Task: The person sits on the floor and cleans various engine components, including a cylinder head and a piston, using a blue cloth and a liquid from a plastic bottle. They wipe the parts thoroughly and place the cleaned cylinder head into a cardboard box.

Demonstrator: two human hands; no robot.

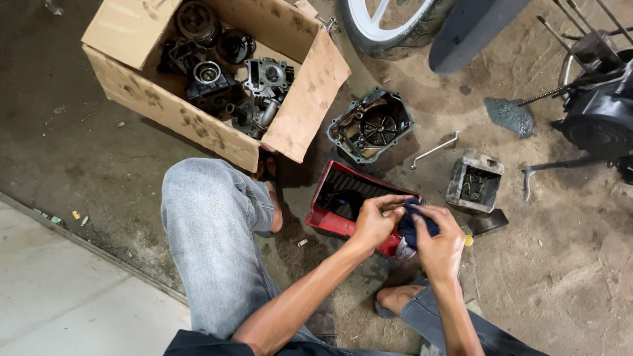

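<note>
Flanking red tray (pixel 328 214): cardboard box (pixel 297 112), engine cover (pixel 369 125).

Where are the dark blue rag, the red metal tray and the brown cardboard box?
dark blue rag (pixel 414 227), head view, bunched middle.
red metal tray (pixel 328 221), head view, near wall.
brown cardboard box (pixel 155 102), head view, front wall.

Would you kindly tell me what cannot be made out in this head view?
- Object in the blue cloth: wrapped, covered by left hand and right hand.
- Red tray contents: dark, partly behind the hands.
- Wheel: cut off by the top edge.
- Box parts: too shadowed.
</note>
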